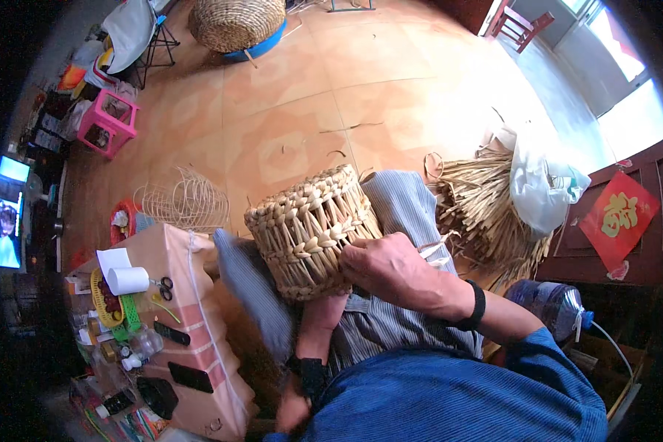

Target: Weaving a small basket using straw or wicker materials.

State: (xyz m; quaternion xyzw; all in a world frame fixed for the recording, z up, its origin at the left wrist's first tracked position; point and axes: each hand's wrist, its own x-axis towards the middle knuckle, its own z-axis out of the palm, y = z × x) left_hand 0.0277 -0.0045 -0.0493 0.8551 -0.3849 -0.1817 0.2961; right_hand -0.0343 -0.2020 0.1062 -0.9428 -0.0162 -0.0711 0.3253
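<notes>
Blue corduroy shirt (449, 390) up close, then striped grey trousers (398, 331), with the woven basket (313, 236) sitting tilted over the lap. It's a stubby straw-coloured drum: chunky braided bands, open slanting stalks between them, really knobbly texture. Right hand (394, 269) has its fingers curled together against the side, but I can't tell what they're pinching; left hand (329, 308) is mostly tucked under the basket, so no clue about those fingers. Further out there's a shaggy bundle of dry stalks (479, 195) and a crinkly plastic bag (541, 184), then glossy floor tiles (390, 66) and a big rounded coiled-looking piece (236, 22) on a smooth blue tub (261, 48).
</notes>
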